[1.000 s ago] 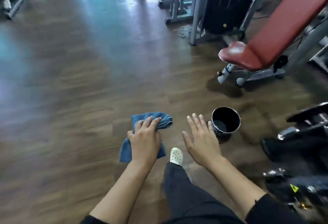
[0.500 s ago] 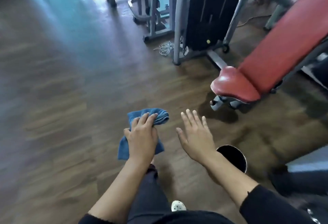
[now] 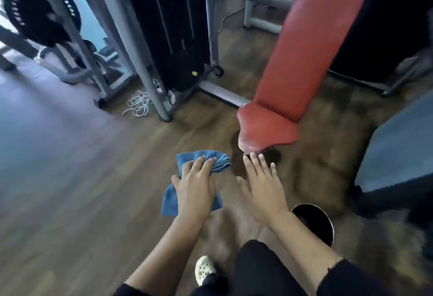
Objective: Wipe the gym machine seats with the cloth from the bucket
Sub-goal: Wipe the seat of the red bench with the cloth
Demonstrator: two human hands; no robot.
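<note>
Cloth [image 3: 219, 162] held just short of the red seat [image 3: 267, 127].
The cloth was gripped in the left hand [image 3: 195, 190], fingers curled over its bunched fold and the rest hanging below the palm, above the floor. The right hand [image 3: 262, 188] was held spread and empty, fingertips near the seat's front edge, with the bucket [image 3: 314, 220] by the wrist. The cloth was judged soft, light and limp, best kept bunched under the palm.
</note>
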